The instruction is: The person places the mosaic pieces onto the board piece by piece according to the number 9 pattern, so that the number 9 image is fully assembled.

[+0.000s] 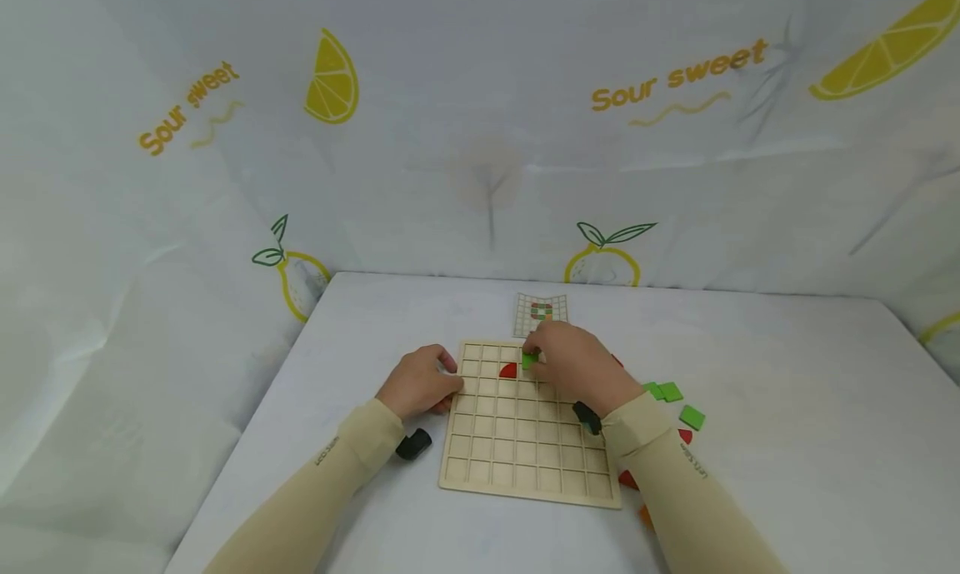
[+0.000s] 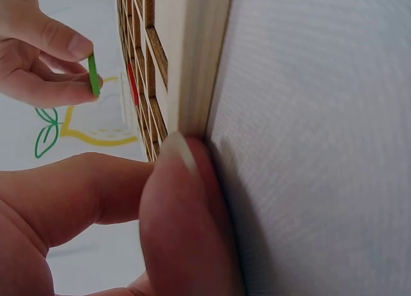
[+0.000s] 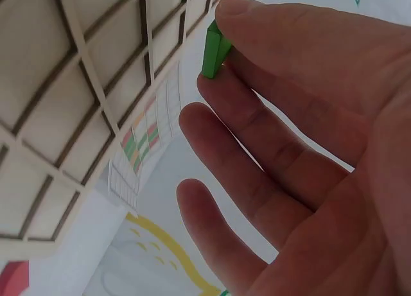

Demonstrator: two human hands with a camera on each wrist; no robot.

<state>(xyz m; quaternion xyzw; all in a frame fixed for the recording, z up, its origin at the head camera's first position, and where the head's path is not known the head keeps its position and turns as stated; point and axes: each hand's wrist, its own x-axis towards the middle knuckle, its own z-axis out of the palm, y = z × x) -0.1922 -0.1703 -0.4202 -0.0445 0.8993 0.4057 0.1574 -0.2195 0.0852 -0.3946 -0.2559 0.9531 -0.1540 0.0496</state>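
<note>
Head view: right hand [image 1: 576,361] pinches 1 green tile [image 1: 528,361].

- White, creased backdrop [image 1: 450,182]
- Yellow lemon slices [image 1: 332,78] printed on it
- Orange "Sour sweet" lettering [image 1: 678,76]
- Outlined lemons [image 1: 602,267] with green leaves [image 1: 628,233]
- White bench [image 1: 795,416]

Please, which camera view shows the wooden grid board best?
The head view: it shows the grid board almost whole, though the right hand covers part. The left wrist view shows its edge and some cells, steeply slanted; the right wrist view, only one portion, cut by the frame.
</note>
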